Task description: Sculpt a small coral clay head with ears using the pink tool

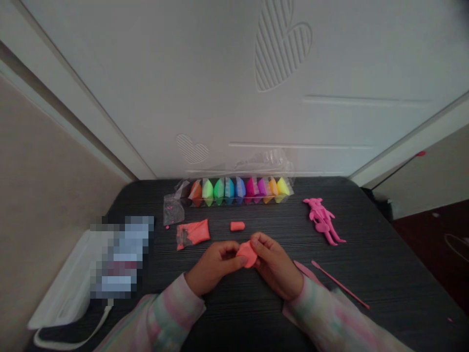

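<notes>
A flattened round piece of coral modelling clay [246, 254] is pinched between both hands above the dark table. My left hand [212, 266] grips its left edge with thumb and fingers. On the opposite edge, my right hand [276, 266] is closed on the same piece. Just beyond them lies a short coral clay roll [237, 226]. An opened packet of coral clay [194, 233] rests to the left of the roll. Beside my right forearm are a thin pink modelling tool [340, 284] and a broader pink tool [306, 270], partly hidden by the sleeve.
Along the back stands a clear tray of colourful clay packets [229, 191]. A pink clay figure [321, 221] lies at the right. A crumpled clear wrapper [173, 210] is at back left. A white box [69, 283], a blurred-out device [122, 259] and a white cable [98, 327] occupy the left side.
</notes>
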